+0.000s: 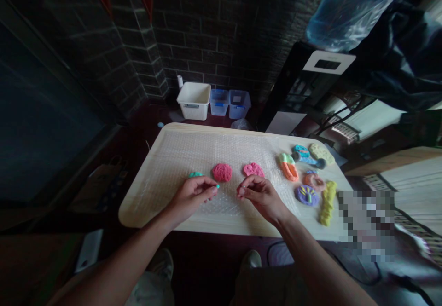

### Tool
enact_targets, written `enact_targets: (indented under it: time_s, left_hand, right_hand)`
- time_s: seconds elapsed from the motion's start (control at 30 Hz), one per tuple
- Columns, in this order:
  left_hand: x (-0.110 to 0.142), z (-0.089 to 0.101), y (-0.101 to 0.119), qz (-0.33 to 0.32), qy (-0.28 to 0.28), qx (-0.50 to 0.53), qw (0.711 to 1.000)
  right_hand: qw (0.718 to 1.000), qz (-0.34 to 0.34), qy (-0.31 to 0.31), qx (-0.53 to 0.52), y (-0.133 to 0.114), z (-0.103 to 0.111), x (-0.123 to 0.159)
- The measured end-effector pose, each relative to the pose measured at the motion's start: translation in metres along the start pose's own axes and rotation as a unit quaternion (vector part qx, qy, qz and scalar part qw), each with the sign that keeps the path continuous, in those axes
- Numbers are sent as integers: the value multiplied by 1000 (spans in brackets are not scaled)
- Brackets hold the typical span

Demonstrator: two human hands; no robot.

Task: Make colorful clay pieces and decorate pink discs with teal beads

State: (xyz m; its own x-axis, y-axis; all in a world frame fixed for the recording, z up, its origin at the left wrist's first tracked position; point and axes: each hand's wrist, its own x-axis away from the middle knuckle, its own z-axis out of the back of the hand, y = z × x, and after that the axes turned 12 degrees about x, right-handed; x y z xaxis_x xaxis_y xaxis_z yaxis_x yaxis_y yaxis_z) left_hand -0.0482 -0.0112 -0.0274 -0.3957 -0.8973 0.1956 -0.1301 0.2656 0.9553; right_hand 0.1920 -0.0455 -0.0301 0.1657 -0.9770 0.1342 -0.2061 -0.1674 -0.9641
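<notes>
My left hand (195,194) is closed in a pinch on a tiny bit of teal modelling clay (217,187) at the thumb and fingertip. Just behind that hand lies a larger teal clay lump (195,175), partly covered by it. My right hand (257,193) has its thumb and fingers pressed together; whatever they may hold is too small to make out. A round pink clay lump (222,172) with a rough surface sits between and beyond the hands. Another pink clay piece (253,169), flatter and shaped in lobes, lies right behind my right hand.
Bubble wrap (186,152) covers much of the wooden table (145,204). Several clay shapes stand on the right, among them an orange and green piece (289,168), a purple disc (306,196) and a yellow strip (328,202). Beyond the table are a white bin (194,108) and blue boxes (239,108).
</notes>
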Motion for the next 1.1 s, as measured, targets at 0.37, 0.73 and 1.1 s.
enact_targets:
  time_s: [0.37,0.73,1.1]
  left_hand:
    - [-5,3,0,-5,-15,-14,1000]
    - [-5,7,-6,-12,-26,-13,999]
    - [-4,4,-1,-13,-23,-9,1000]
  right_hand:
    - [999,-20,-4,33,5,-3,-1]
    - [997,-66,-31,1,6,-6,0]
    - [995,4,47,93,9,-2,-5]
